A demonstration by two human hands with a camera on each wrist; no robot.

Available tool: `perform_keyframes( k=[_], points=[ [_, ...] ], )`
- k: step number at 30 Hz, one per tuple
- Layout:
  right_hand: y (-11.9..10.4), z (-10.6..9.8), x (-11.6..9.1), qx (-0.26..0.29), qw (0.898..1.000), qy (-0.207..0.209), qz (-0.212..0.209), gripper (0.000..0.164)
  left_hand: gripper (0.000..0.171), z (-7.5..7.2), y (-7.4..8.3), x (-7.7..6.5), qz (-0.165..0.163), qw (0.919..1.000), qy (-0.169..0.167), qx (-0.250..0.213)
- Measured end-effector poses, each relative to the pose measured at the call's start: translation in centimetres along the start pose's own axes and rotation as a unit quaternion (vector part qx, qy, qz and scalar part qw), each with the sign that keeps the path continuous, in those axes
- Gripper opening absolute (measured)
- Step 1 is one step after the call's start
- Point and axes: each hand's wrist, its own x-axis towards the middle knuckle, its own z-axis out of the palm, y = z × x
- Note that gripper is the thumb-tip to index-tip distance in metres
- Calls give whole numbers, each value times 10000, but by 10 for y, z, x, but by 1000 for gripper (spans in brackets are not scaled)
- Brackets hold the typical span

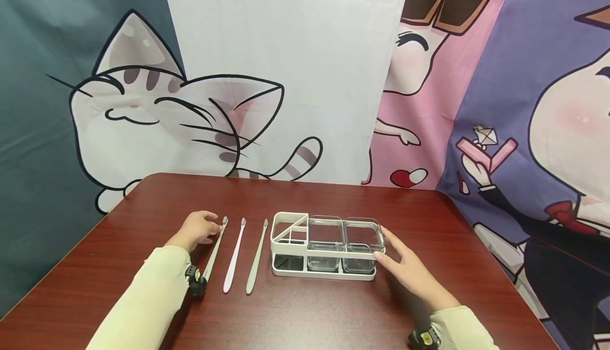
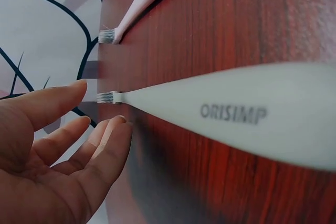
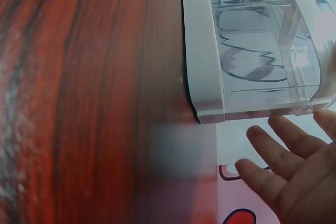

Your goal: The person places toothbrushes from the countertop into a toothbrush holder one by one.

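Note:
A white toothbrush holder [image 1: 329, 253] stands on the table with two clear cups, the left cup [image 1: 326, 231] and the right cup [image 1: 364, 233], in its right part. Three toothbrushes lie to its left: a pale one [image 2: 231, 111] lettered ORISIMP, a pinkish one [image 1: 234, 260] and a pale green one [image 1: 258, 260]. My left hand [image 1: 195, 230] is at the bristle end of the leftmost brush, fingers loosely bent and apart from its handle. At the holder's right end is my right hand [image 1: 407, 270], thumb at the front rim, fingers [image 3: 278, 150] extended along the side.
The dark red wooden table [image 1: 305, 313] has rounded far corners. Behind it hangs a cloth [image 1: 295, 32] printed with a cartoon cat and figures. Dividers fill the holder's left compartment. Each wrist wears a small black camera, such as the left camera [image 1: 195, 281].

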Motion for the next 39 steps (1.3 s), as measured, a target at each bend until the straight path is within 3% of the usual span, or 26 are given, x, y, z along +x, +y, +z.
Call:
perform_keyframes(
  k=[19, 39],
  points=[
    [0, 0, 0, 265, 9996, -95, 27, 70, 39, 5, 3, 4, -193, 9998, 40, 69],
    [2, 1, 1, 334, 9994, -70, -30, 69, 23, 13, 1, 13, -350, 9977, 206, 537]
  ],
)
